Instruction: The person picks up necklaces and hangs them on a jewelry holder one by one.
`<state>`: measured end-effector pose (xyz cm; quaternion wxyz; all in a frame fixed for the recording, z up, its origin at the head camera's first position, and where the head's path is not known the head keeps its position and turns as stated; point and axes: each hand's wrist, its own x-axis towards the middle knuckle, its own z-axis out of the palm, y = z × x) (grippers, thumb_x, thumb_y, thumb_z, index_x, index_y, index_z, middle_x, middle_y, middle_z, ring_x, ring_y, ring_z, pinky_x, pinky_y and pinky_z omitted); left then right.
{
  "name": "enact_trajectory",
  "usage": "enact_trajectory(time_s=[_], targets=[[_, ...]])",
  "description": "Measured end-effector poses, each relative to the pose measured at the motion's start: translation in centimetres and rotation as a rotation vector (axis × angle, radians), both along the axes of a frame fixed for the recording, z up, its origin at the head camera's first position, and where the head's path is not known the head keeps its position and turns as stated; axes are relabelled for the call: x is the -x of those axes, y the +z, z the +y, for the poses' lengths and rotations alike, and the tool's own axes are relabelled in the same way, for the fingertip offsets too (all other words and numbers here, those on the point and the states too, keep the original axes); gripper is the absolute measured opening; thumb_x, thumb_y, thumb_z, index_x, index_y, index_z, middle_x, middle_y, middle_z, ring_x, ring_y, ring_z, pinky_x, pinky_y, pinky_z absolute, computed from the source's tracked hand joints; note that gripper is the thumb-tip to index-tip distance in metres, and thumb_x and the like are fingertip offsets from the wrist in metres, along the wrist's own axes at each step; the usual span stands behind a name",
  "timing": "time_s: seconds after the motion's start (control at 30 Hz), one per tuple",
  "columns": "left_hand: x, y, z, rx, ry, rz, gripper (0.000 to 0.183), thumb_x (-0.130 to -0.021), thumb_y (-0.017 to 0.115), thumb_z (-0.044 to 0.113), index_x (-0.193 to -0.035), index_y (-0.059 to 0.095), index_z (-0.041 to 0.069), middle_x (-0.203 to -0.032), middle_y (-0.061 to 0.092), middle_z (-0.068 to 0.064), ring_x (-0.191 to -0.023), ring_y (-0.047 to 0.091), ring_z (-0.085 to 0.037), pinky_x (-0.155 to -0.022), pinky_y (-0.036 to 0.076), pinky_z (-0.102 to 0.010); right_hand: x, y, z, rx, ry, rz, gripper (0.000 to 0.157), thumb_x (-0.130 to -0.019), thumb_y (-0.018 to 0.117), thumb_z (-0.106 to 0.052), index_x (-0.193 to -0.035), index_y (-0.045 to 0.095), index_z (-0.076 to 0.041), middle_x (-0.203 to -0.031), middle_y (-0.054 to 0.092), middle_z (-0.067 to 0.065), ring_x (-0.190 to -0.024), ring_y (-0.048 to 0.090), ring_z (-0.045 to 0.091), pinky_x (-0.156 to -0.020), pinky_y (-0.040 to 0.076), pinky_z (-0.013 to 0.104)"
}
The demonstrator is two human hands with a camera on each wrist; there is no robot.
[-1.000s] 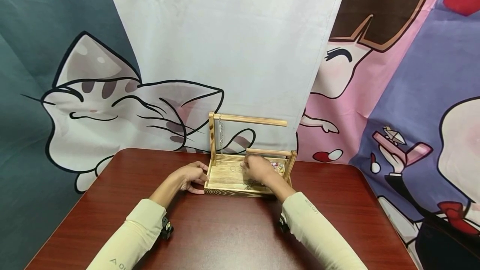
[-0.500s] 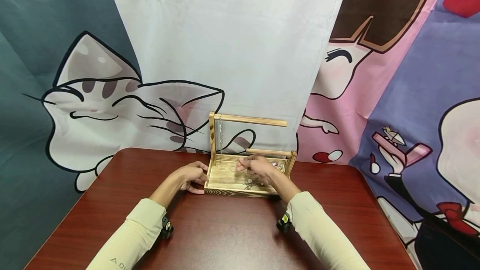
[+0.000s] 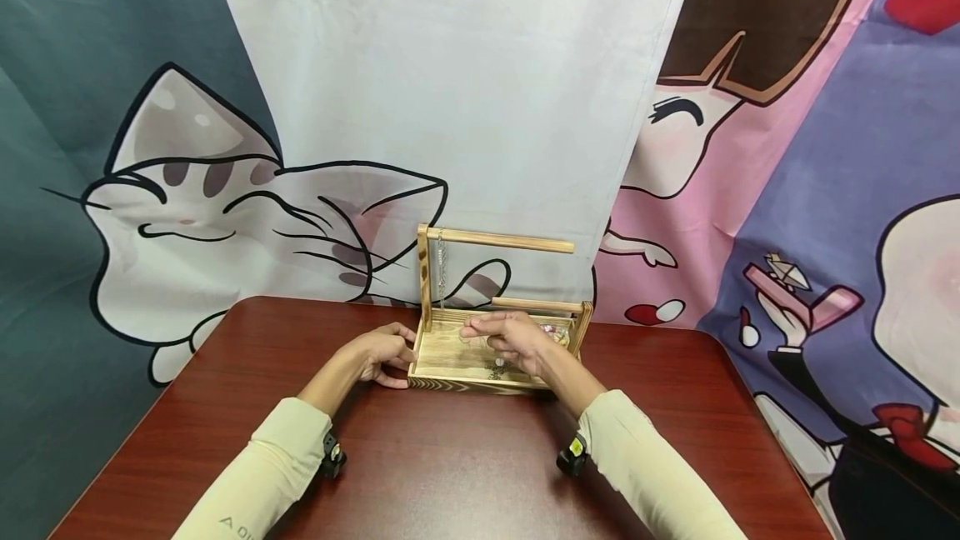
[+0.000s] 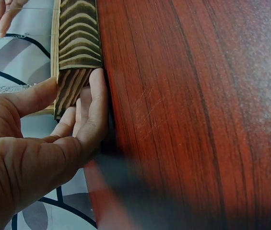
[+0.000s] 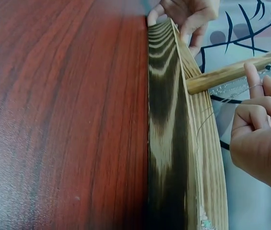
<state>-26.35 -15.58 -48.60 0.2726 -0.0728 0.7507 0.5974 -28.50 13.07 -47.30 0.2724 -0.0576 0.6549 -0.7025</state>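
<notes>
A wooden jewelry stand (image 3: 450,365) with a shallow tray stands on the table. My left hand (image 3: 386,352) grips the tray's left end; in the left wrist view its thumb lies at the rim and its fingers at the outer face. My right hand (image 3: 513,340) is over the tray, pinching a thin necklace chain (image 5: 198,132) between thumb and index finger. The chain droops in a loop from the fingertips in the right wrist view. Silvery chains (image 3: 442,265) hang at the left of the upper bar (image 3: 502,240). A small chain heap (image 3: 497,372) lies in the tray.
A lower bar (image 3: 536,304) runs from the right post (image 3: 581,327) behind my right hand. Small colourful pieces (image 3: 557,333) lie at the tray's right end. The red-brown table (image 3: 420,457) reaches back to a printed cloth (image 3: 495,107).
My right hand has risen from low in the tray and shifted slightly left, its fingers now pointing left with the thin chain. The left hand has stayed at the tray's end.
</notes>
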Motion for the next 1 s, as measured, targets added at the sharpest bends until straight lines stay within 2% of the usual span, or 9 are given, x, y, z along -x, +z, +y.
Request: enact_trajectory(time_s=[0.17,0.23,0.4,0.63,0.87,1.0], targets=[[0.1,-0.1,-0.1,-0.005,-0.002,0.0,0.049,-0.099,0.062,-0.008,-0.144,0.045,0.002,-0.105,0.069,-0.013,-0.102,0.072,-0.026,-0.078,0.071,-0.041,-0.4,0.5,-0.2,0.045,-0.038,0.002,0.023,-0.11,0.07,-0.014,-0.13,0.081,-0.009,-0.108,0.088,-0.001,-0.044,0.029,0.0,-0.039,0.024,0.015],[0.1,0.0,-0.1,-0.008,-0.002,-0.002,0.048,-0.099,0.062,-0.007,-0.143,0.046,0.002,-0.104,0.07,-0.013,-0.101,0.072,-0.025,-0.078,0.071,-0.041,-0.7,0.7,-0.3,0.05,-0.042,0.016,0.022,-0.11,0.071,-0.015,-0.129,0.082,-0.011,-0.11,0.088,-0.001,-0.044,0.029,0.0,-0.04,0.025,0.015],[0.1,0.1,-0.2,-0.015,-0.011,-0.01,0.047,-0.1,0.062,-0.007,-0.143,0.045,0.002,-0.104,0.071,-0.012,-0.099,0.072,-0.023,-0.078,0.071,-0.04,-1.3,1.1,-0.2,0.033,-0.034,0.052,0.032,-0.108,0.075,-0.016,-0.139,0.078,-0.006,-0.114,0.088,-0.004,-0.045,0.029,0.001,-0.041,0.024,0.015],[0.2,0.1,-0.2,-0.014,-0.011,-0.013,0.047,-0.1,0.062,-0.006,-0.143,0.045,0.002,-0.106,0.071,-0.012,-0.098,0.072,-0.023,-0.078,0.071,-0.04,-1.9,1.8,-0.4,0.077,-0.04,0.093,0.025,-0.109,0.073,-0.013,-0.132,0.083,-0.013,-0.111,0.088,-0.005,-0.043,0.029,-0.001,-0.039,0.022,0.015],[0.2,-0.2,-0.1,-0.013,-0.002,-0.01,0.049,-0.099,0.063,-0.007,-0.144,0.045,0.002,-0.108,0.071,-0.014,-0.099,0.072,-0.024,-0.078,0.071,-0.041,-2.3,3.1,-0.5,0.101,-0.059,0.127,0.029,-0.11,0.071,-0.013,-0.138,0.079,-0.008,-0.113,0.088,-0.007,-0.042,0.03,-0.001,-0.041,0.023,0.016],[0.2,0.0,-0.2,-0.014,0.001,-0.012,0.048,-0.099,0.063,-0.007,-0.143,0.045,0.002,-0.106,0.07,-0.013,-0.099,0.072,-0.024,-0.078,0.071,-0.041,-2.3,4.0,-0.4,0.117,-0.066,0.149,0.025,-0.111,0.071,-0.013,-0.133,0.082,-0.012,-0.113,0.088,-0.008,-0.044,0.03,0.0,-0.043,0.023,0.017]])
